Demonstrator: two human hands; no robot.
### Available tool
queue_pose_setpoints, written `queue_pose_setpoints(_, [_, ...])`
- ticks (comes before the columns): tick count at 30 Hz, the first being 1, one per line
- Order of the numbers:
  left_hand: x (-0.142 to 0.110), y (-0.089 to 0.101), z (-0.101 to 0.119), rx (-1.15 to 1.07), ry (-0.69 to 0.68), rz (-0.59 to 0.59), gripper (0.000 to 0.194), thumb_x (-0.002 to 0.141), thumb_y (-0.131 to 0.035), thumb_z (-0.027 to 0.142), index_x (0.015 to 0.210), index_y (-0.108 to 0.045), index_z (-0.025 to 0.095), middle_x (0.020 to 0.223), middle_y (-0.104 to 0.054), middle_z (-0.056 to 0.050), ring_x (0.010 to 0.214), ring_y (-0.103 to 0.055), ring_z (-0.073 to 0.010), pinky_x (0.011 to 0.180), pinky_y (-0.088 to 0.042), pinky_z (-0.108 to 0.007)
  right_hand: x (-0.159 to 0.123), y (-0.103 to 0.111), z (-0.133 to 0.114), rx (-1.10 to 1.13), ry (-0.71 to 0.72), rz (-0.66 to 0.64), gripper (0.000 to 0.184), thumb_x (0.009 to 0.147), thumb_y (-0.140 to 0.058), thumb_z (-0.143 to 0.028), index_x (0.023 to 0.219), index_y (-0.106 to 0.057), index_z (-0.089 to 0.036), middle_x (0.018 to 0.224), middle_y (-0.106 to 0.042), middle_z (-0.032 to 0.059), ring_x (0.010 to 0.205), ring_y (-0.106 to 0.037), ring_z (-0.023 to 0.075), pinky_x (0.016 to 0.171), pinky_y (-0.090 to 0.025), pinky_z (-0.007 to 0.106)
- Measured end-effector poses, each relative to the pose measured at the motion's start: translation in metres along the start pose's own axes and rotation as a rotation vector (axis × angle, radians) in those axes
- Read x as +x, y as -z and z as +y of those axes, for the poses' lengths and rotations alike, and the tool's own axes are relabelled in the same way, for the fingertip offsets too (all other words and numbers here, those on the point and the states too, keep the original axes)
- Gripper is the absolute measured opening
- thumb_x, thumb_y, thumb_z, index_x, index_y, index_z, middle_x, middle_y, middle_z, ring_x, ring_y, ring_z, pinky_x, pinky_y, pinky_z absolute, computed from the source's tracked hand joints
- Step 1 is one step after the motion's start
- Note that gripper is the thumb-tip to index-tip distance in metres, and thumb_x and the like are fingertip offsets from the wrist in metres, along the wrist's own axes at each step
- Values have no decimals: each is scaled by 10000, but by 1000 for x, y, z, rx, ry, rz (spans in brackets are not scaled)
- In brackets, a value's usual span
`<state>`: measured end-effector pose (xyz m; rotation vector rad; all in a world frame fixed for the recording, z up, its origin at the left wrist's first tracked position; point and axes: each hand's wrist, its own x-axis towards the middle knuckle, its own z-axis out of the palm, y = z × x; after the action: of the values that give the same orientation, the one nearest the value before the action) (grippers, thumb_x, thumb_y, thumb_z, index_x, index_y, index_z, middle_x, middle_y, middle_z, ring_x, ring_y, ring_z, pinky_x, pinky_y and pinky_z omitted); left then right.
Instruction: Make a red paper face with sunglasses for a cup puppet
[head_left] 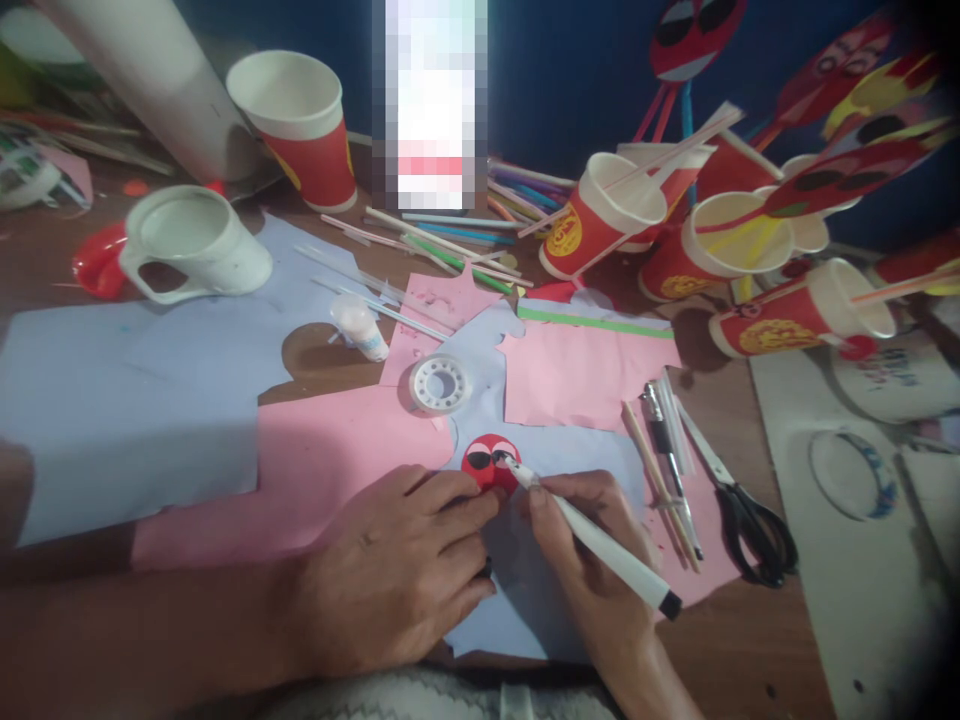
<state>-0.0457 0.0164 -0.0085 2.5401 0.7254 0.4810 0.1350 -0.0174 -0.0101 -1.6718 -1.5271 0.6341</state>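
Note:
A small red paper face [480, 480] with pink and black eyes is above the blue paper [517, 600]. The fingers of my left hand [420, 570] are closed at its lower edge and hold it steady. A small black piece, perhaps a pen cap [486, 568], shows between the lower fingers of that hand. My right hand [592, 560] grips a white marker pen [607, 535] with a black end. Its tip touches the right eye of the face. Just beyond lies a white tape roll [440, 384].
Black-handled scissors [742, 510], a pen [664, 440] and wooden sticks [660, 490] lie at right. Several red paper cups [780, 325] stand or lean behind, some with straws. A white mug [199, 245], a small white bottle [360, 328] and pink paper [330, 450] are at left.

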Motion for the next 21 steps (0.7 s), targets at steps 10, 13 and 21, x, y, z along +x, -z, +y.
queue_pose_setpoints(10, [0,-1,0,-8,5,1,195,893,-507,283,779,-604,158,1063,-648,-35,1038,-502,-231,823,-387,-368,-3,0,2,22,-40,4,29,838,-579,-195,822,-555,-199,576,-602,-50,452,-550,72,438,-447,155])
queue_pose_setpoints(13, [-1,0,0,-8,4,0,199,893,-506,277,762,-599,160,1057,-648,-34,1037,-502,-229,828,-388,-367,-3,1,3,31,-27,-16,40,837,-579,-171,855,-554,-196,581,-599,-51,471,-557,74,457,-455,156])
queue_pose_setpoints(21, [0,0,1,6,7,11,202,901,-490,281,793,-613,161,1053,-652,-39,1040,-498,-225,829,-401,-363,-1,0,0,-8,-44,3,51,832,-580,-201,789,-554,-198,515,-562,-61,391,-507,75,383,-417,167])
